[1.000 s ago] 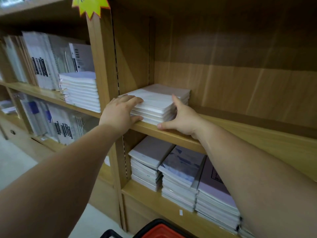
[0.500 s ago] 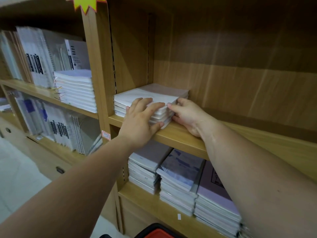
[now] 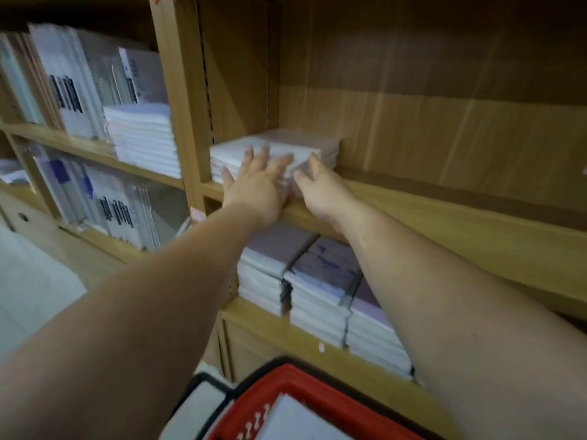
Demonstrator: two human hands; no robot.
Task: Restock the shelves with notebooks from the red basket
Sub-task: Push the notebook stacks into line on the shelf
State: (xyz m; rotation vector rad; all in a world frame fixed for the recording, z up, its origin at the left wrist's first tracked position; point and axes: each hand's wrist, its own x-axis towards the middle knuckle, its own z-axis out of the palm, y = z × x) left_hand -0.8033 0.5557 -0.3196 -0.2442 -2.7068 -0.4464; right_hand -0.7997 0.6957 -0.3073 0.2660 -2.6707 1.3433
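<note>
Middle shelf (image 3: 444, 223): pale wood-grain laminate with a flat front lip. A stack of notebooks (image 3: 317, 144) lies flat at its left end, close beside the upright post (image 3: 178, 90). The covers are white to pale lilac and look film-wrapped and glossy. The block is squared, with thin layered edges facing out.

Left hand (image 3: 254, 185): palm down, fingers straight and spread. It lies over the stack's front edge and top, with the heel of the hand at the shelf lip.

Right hand (image 3: 320, 188): at the stack's front right corner. The thumb runs straight up along the right side and a fingertip touches the front edge. It grips nothing. The two hands are nearly together, bracketing the stack.

Lower shelf: three flat piles (image 3: 320, 281) stand side by side at the front edge. Their covers are lilac and blue-grey and their page edges white.

Left bay: a white pile (image 3: 143, 134) lies flat against the post. Beside it stand upright clear-sleeved folders (image 3: 73, 81) with dark print.

Red basket (image 3: 317, 392): at the bottom edge of the view, below the shelves. It is plastic with a slotted wall and a black handle. More notebooks (image 3: 295, 417) lie flat inside, showing pale covers.
</note>
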